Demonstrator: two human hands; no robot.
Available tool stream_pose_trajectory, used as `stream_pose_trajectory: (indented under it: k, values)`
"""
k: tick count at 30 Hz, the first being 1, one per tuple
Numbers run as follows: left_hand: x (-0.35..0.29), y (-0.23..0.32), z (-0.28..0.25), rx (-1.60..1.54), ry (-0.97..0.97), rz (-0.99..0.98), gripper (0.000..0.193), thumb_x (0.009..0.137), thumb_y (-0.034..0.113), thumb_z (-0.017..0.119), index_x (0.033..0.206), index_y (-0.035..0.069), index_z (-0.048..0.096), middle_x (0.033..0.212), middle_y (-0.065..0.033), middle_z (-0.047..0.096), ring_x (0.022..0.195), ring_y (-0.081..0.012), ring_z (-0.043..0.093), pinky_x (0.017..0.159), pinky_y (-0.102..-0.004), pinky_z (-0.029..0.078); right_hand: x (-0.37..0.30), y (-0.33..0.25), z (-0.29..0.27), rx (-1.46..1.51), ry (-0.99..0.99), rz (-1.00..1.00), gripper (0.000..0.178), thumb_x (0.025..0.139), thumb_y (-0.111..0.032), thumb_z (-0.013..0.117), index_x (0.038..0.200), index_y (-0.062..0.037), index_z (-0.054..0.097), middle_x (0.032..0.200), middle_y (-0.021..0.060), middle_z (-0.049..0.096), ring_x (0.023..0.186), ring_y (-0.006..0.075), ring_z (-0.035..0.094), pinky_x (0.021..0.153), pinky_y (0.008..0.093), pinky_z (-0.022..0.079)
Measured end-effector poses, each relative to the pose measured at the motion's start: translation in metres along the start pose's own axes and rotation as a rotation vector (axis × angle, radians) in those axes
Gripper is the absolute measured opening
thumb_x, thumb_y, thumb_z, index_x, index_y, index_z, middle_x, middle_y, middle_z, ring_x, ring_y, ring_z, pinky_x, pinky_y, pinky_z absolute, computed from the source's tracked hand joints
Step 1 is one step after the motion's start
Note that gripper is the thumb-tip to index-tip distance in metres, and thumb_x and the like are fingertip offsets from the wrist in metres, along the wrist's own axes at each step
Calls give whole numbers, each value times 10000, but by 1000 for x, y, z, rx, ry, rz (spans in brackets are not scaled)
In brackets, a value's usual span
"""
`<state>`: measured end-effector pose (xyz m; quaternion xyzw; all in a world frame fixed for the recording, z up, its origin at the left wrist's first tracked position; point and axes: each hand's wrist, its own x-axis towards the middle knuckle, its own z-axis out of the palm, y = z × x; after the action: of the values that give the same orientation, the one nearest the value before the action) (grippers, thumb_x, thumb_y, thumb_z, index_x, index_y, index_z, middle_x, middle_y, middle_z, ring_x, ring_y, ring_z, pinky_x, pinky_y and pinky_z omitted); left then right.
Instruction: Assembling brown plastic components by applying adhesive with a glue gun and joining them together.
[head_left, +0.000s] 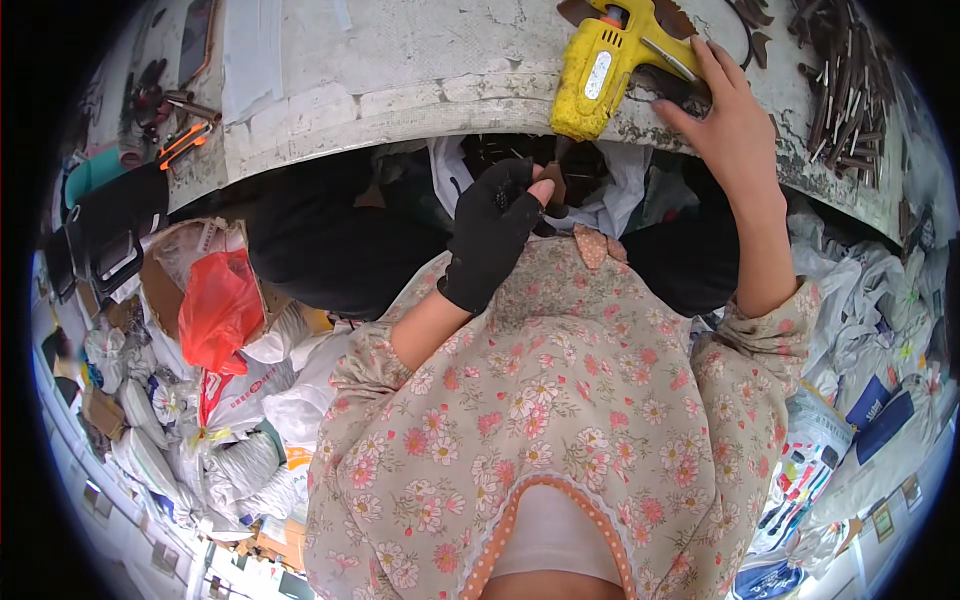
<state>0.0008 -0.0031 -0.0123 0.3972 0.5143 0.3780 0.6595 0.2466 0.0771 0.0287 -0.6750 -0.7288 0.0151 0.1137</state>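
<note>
My left hand (492, 228), in a black glove with bare fingertips, pinches a small flat brown piece (554, 186) just below the table's near edge. What the piece is made of I cannot tell. A yellow glue gun (590, 85) lies at the table's edge, its wide end close above that piece. Bare and spread, my right hand (728, 120) is beside the gun. Its fingertips reach the gun's right end near the silver trigger, and the thumb sits apart from the index finger, on or just above the tabletop.
The worn white table (420, 60) curves across the top. Thin brown strips (850, 100) are heaped at its right, and an orange cutter (186, 144) lies at its left. A box with a red plastic bag (218, 310) stands at my left. Stuffed bags (870, 300) crowd my right.
</note>
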Motion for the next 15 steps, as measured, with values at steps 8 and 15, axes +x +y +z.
stream_pose_trajectory:
  k: [8, 15]
  values:
    - [0, 13, 10, -103, 27, -61, 225, 876, 115, 539, 1042, -36, 533, 838, -108, 619, 695, -168, 633, 529, -240, 494, 7, 1, -10, 181, -42, 13, 590, 702, -246, 723, 1243, -165, 503, 1189, 13, 546, 913, 231, 586, 713, 300, 478]
    - [-7, 26, 1, -44, 31, -132, 258, 900, 225, 531, 1003, -10, 561, 774, -50, 593, 606, -98, 543, 563, -229, 441, -7, 0, -2, 130, 129, -125, 516, 770, -178, 664, 1254, -130, 490, 1159, 57, 554, 759, 240, 575, 699, 313, 482]
